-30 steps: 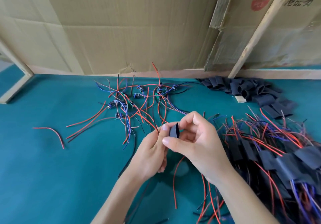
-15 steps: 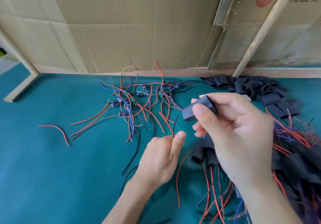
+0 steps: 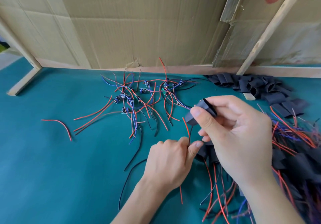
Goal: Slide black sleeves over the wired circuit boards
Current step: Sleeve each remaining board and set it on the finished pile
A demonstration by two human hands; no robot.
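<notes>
Head view shows a teal felt table (image 3: 52, 171), then a heap of flat matte sleeves (image 3: 257, 88). Right hand (image 3: 234, 136) pinches 1 black sleeve (image 3: 199, 112), raised over the table; left hand (image 3: 168, 161) pinches 2 thin wires (image 3: 188, 131) upright beneath it. The soft mouth may collapse, so the wires could miss it.

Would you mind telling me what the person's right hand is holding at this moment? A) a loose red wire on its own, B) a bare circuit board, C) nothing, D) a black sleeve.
D: the right hand pinches a black sleeve between thumb and fingers, above the left hand, which grips thin wires.
</notes>
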